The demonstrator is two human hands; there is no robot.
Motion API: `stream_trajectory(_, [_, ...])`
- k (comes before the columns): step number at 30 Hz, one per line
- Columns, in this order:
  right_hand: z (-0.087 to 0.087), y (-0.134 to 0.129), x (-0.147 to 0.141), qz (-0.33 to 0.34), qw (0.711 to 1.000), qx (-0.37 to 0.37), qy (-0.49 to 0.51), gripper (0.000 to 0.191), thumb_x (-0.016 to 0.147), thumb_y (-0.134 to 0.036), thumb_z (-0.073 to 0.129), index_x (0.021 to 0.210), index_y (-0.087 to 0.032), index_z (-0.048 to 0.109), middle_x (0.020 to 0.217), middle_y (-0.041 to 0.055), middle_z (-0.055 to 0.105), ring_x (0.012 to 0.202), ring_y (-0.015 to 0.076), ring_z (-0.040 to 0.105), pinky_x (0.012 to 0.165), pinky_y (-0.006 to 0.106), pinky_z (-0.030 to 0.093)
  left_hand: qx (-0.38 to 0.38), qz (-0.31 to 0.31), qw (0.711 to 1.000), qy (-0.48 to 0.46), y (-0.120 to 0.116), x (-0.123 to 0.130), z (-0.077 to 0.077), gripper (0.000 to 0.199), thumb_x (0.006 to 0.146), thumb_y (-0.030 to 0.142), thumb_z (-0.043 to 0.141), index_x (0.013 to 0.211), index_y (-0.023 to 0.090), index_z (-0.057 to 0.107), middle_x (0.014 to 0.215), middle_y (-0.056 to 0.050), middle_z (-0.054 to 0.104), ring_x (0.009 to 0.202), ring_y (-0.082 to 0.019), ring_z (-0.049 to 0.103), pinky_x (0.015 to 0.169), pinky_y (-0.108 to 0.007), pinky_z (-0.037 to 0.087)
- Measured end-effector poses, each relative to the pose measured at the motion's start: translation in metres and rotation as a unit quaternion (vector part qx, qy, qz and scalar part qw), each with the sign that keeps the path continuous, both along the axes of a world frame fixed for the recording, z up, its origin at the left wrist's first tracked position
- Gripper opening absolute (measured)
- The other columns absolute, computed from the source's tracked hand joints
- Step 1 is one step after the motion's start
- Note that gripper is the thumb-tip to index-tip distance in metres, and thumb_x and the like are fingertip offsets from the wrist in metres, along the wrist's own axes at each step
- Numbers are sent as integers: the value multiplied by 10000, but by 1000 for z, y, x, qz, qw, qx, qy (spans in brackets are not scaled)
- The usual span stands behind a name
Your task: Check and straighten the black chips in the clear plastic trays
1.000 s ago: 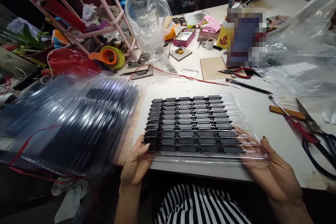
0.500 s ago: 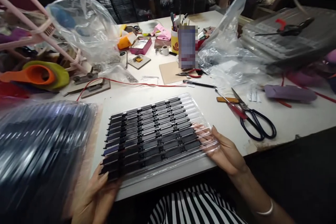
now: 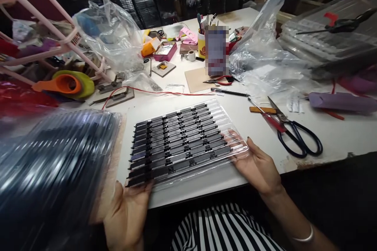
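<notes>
A clear plastic tray (image 3: 240,144) with several rows of black toothed strips (image 3: 179,137) is held tilted over the white table's front edge. My right hand (image 3: 259,166) grips its right end, fingers showing through the plastic underneath and thumb at the rim. At the tray's near left corner is my left hand (image 3: 128,208), palm up, with its fingers under the corner and hidden by it. The left thumb stands up beside the corner, apart from the strips.
To the left lies a blurred stack of similar filled trays (image 3: 59,157). Scissors (image 3: 297,137), a red-handled tool (image 3: 272,120) and a pen (image 3: 229,92) lie on the right. Pliers (image 3: 219,80), a cup of tools (image 3: 201,45) and plastic bags (image 3: 112,39) are farther back.
The view has swung left, so the surroundings sit farther right. The tray is slightly higher in the picture. My left thumb has come off the strips at the corner; the right hand keeps its grip.
</notes>
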State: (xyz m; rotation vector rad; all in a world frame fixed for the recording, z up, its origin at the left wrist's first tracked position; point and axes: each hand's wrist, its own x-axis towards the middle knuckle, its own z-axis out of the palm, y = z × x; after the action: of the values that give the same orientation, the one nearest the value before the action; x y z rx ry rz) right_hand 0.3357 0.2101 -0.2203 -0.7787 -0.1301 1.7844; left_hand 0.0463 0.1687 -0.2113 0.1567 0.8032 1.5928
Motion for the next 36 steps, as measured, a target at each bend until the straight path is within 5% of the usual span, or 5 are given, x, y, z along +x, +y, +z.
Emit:
stream_trajectory(6, [2,1,4,28,1000,-6,10,382,958,-394,360,1283,-293,531,1336,10,560,1240,175,500,1094,423,345,15,-21,999,-43,1,1,-9,471,946,159,293,1344,363,440,1264,-20,601,1133,-190,581,956,-409,478])
stream_trajectory(13, [3,-1,9,46,999,11,-6,412,944,-458,380,1329,-347,471,1340,-5,556,1207,193,532,1072,466,366,-25,-55,997,-36,-1,1,-11,389,957,324,306,1235,321,578,1171,-49,663,1031,-250,640,893,-465,515])
stream_trajectory(24, [1,2,17,26,996,-55,-71,413,941,-453,352,1121,-243,658,1241,41,633,1229,214,513,1109,470,333,-9,-42,999,-26,1,15,-12,364,962,268,327,1127,286,650,1107,-43,694,1037,-215,634,918,-438,495])
stream_trajectory(36, [-4,5,28,30,986,-45,-156,398,927,-461,386,1138,-250,650,1398,5,494,1339,213,376,1092,415,379,-48,-2,998,-35,4,26,-13,293,938,286,426,1108,187,644,1065,-81,699,993,-231,643,930,-457,475])
